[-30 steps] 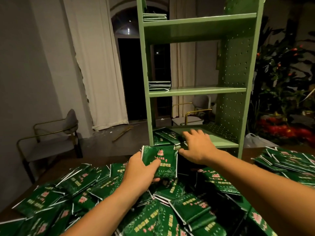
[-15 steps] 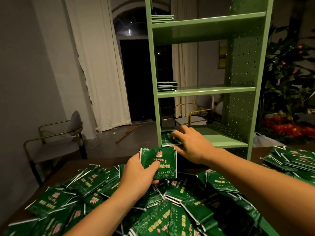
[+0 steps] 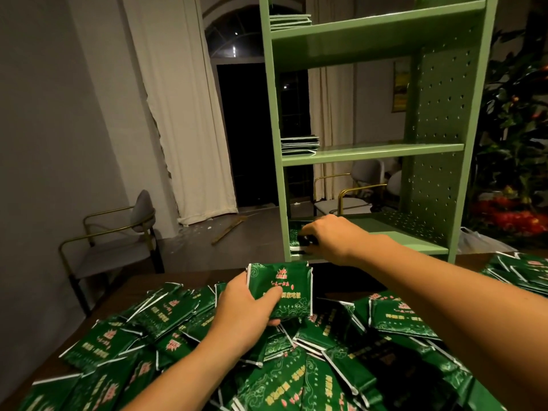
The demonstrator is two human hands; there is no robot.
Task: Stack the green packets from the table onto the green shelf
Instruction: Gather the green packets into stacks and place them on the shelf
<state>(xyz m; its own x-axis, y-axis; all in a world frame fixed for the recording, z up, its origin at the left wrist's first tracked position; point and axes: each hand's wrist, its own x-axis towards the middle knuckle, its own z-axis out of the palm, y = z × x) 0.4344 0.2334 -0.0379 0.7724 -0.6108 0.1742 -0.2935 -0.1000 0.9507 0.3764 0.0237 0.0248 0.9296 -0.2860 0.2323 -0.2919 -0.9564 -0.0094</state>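
Observation:
A green metal shelf (image 3: 373,149) stands on the far side of the table. My left hand (image 3: 246,307) holds one green packet (image 3: 284,289) upright above a big heap of green packets (image 3: 296,366) on the table. My right hand (image 3: 332,238) reaches into the left corner of the bottom shelf, its curled fingers on a small stack of packets (image 3: 295,241) there. Whether it grips the stack is hidden. Another short stack (image 3: 299,143) lies on the middle shelf at the left, and a third stack (image 3: 290,19) on the top shelf.
More green packets (image 3: 522,274) lie at the table's right edge. A grey chair (image 3: 118,238) stands left of the table, and other chairs (image 3: 353,194) behind the shelf. Plants with red flowers (image 3: 516,143) fill the right background. A white curtain (image 3: 184,108) hangs beside a dark doorway.
My right hand has pushed the packets on the bottom shelf leftward into the corner and now covers most of them. My left hand still holds its packet in about the same place.

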